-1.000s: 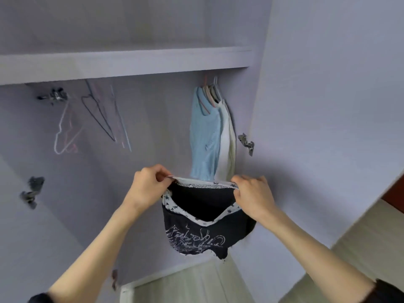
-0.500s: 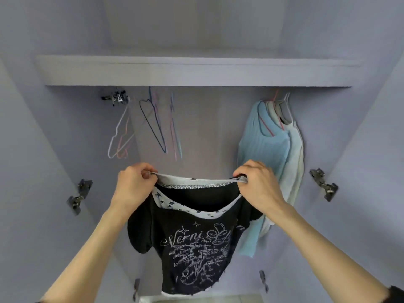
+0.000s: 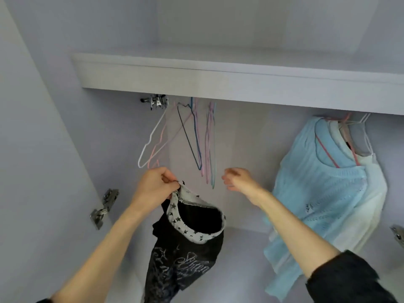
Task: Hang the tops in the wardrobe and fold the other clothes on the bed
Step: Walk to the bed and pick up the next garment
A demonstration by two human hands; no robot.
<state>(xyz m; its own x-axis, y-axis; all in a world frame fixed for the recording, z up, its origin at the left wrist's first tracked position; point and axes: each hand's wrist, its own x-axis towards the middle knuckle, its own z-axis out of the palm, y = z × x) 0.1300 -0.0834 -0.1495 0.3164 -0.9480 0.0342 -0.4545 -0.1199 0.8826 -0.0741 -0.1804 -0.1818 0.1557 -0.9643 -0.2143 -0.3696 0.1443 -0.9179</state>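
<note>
Hands: two, both bare-forearmed, reaching up into the wardrobe (image 3: 43,149)
Left hand (image 3: 153,186): fingers and thumb curled tight, pinching the star-printed neckband of the black top (image 3: 185,254) at one edge
Right hand (image 3: 237,179): blurred, fingers loosely bent and holding nothing, raised beside the lower ends of the hangers; a dark sleeve (image 3: 347,281) shows at that forearm
Black top: one, dangling from the left hand alone in front of the wardrobe opening, below the hangers; neckband white with small dark stars, collar hanging open
Writing: pale ornate script across the chest of the black top, crumpled and not readable
Empty hangers (image 3: 185,138): a bunch of thin wire ones under the shelf (image 3: 218,77), about five or six, exact count unclear; one white, one dark blue, the rest pink and light blue
Hung tops: at least two at the right, a light blue knit (image 3: 317,193) in front and a cream top (image 3: 373,193) behind it, touching; whether a third garment hangs with them cannot be told
Hinges: three in view, one by the hangers (image 3: 156,101), one on the left door (image 3: 103,207), one at the right edge (image 3: 399,235)
</note>
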